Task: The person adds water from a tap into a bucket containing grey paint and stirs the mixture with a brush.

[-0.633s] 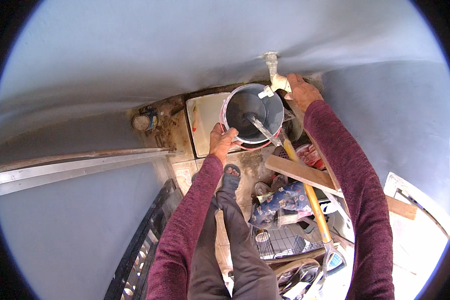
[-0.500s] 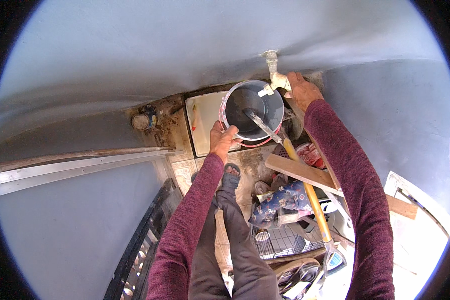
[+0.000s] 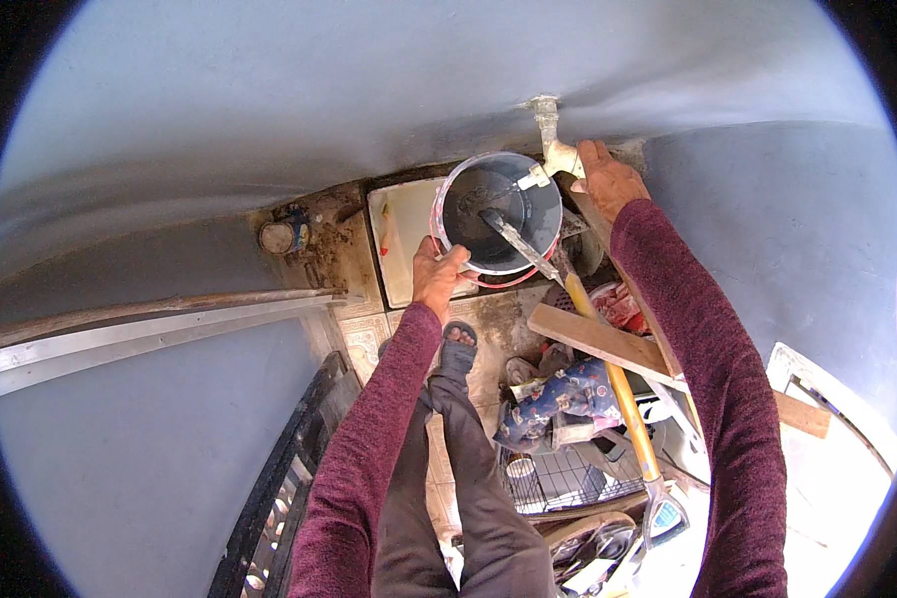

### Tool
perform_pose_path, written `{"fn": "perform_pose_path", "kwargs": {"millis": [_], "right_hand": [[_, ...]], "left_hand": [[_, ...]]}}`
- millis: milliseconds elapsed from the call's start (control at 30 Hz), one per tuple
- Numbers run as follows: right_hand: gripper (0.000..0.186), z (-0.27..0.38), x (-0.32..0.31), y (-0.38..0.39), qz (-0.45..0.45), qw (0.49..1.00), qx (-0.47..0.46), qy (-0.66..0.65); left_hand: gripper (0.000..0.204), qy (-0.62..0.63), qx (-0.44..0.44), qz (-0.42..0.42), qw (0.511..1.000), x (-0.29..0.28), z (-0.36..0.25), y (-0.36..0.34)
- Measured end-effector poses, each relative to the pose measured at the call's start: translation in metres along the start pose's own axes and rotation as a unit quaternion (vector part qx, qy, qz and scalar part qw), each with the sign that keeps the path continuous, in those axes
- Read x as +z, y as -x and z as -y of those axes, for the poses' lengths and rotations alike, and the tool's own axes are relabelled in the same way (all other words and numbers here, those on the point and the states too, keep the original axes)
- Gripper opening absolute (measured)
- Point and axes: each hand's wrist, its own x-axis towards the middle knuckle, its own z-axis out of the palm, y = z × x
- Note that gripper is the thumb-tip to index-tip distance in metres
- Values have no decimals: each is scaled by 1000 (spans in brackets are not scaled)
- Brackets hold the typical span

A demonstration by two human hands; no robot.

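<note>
Bucket under a tap
Head view: at upper centre of the frame, the left hand grips the bucket's near rim; the right hand closes on the tap's right end. A yellow-handled shovel slants from the bucket toward lower right.

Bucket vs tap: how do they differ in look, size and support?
Look: the bucket is round and dark grey inside with a pale rim; the tap is cream where it shows.
Size: the bucket is wide, the tap much smaller.
Support: the left hand holds the bucket at its rim; the tap juts from the wall.
Shared: each has a hand on it, the right hand being at the tap.
</note>
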Motion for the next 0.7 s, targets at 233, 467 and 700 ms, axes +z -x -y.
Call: {"fn": "perform_pose_path", "kwargs": {"millis": [233,467,700], "right_hand": [[40,-3,2,-1,18,1000,19,-13],[40,0,0,-1,26,999,22,-31],[42,-4,4,-2,9,1000,12,-24]], "left_hand": [[24,-2,1,-2,1000,-4,4,-5],[22,-39,-6,27,999,-14,7,-8],[28,-43,-8,26,999,-12,5,-8]]}}
